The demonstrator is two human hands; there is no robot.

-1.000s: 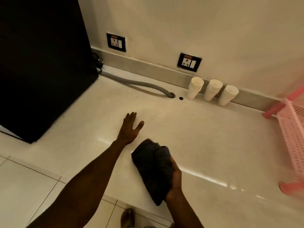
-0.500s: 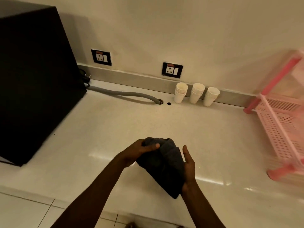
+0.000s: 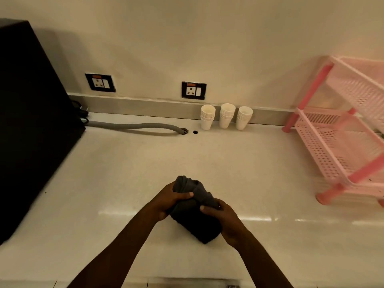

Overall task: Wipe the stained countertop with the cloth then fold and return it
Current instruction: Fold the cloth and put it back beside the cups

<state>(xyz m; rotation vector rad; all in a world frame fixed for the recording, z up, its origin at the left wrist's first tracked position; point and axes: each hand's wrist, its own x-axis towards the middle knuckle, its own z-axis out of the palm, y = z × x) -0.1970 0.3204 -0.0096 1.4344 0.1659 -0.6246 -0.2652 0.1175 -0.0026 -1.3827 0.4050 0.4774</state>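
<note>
A dark grey cloth (image 3: pixel 195 217) lies bunched on the pale countertop (image 3: pixel 128 167), near its front edge. My left hand (image 3: pixel 169 201) grips the cloth's far left part, thumb across the top. My right hand (image 3: pixel 223 217) holds the cloth's right side, fingers curled over it. Both hands hide part of the cloth. No stain shows on the counter around it.
A large black appliance (image 3: pixel 31 121) fills the left side, with a grey hose (image 3: pixel 135 126) running into a hole in the counter. Three stacks of white paper cups (image 3: pixel 226 118) stand against the back wall. A pink plastic rack (image 3: pixel 340 142) stands at the right.
My left hand came off the bare counter and took hold of the cloth. My right hand shifted from the cloth's near end to its right side. The view tilted upward.
</note>
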